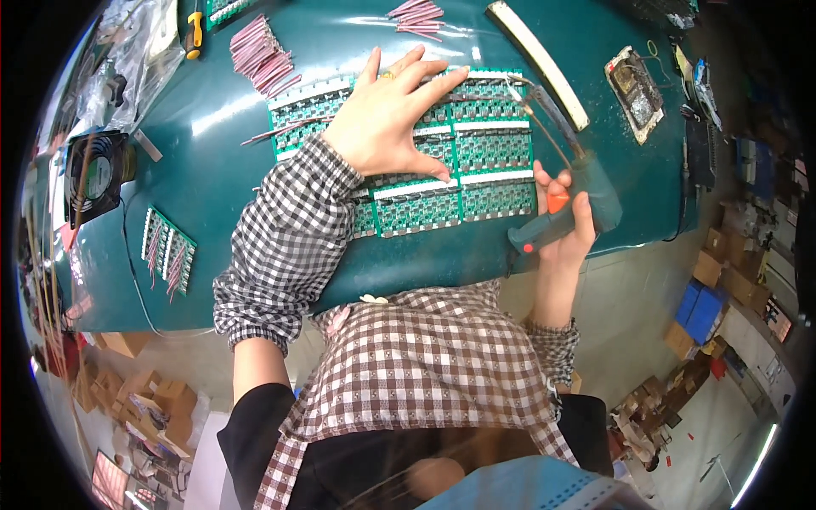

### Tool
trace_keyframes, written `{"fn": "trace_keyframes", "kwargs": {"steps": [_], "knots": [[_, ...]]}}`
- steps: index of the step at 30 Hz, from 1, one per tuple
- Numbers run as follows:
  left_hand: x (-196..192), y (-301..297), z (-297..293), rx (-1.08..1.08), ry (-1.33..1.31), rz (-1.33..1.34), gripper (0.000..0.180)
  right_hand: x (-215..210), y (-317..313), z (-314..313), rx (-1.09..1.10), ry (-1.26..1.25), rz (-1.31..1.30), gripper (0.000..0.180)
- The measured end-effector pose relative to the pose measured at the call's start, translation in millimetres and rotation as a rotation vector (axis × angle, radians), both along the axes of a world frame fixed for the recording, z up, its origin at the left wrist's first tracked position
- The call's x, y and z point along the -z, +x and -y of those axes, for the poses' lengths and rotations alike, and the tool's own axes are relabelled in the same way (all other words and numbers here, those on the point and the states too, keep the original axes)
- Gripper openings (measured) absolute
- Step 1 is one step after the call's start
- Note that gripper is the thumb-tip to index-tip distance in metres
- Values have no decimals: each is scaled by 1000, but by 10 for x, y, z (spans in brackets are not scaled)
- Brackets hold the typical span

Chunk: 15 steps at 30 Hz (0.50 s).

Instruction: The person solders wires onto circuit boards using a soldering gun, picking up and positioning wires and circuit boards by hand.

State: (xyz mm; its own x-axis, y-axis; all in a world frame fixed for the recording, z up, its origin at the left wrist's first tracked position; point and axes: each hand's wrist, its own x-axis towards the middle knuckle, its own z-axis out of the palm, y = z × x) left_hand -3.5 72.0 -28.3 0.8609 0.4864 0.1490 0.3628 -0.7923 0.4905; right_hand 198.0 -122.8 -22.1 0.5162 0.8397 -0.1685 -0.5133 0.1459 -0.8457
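Note:
My left hand lies with its fingers spread over a large panel of green circuit boards on the table. A few pinkish wires stick out to the left from beneath that hand. In my right hand is a dark green soldering gun with an orange trigger, the fingers wrapped round its grip. Its thin metal tip and feed tube reach up and left to the panel's upper right corner. Whether the tip touches a board I cannot tell. The palm hides part of the panel's left side.
Bundles of pink wires lie beyond the panel. A long white strip and a scorched, shallow tray are at the right. A small fan, a smaller wired board and a yellow-handled screwdriver are at the left.

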Motion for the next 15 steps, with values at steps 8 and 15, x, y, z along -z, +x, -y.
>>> {"fn": "trace_keyframes", "kwargs": {"steps": [8, 15], "knots": [[-539, 2, 599, -372, -1243, 795, 24, -404, -126, 259, -66, 80, -195, 40], [-645, 139, 695, -430, -1672, 921, 23, -453, -362, 241, -97, 35, -148, 42]]}}
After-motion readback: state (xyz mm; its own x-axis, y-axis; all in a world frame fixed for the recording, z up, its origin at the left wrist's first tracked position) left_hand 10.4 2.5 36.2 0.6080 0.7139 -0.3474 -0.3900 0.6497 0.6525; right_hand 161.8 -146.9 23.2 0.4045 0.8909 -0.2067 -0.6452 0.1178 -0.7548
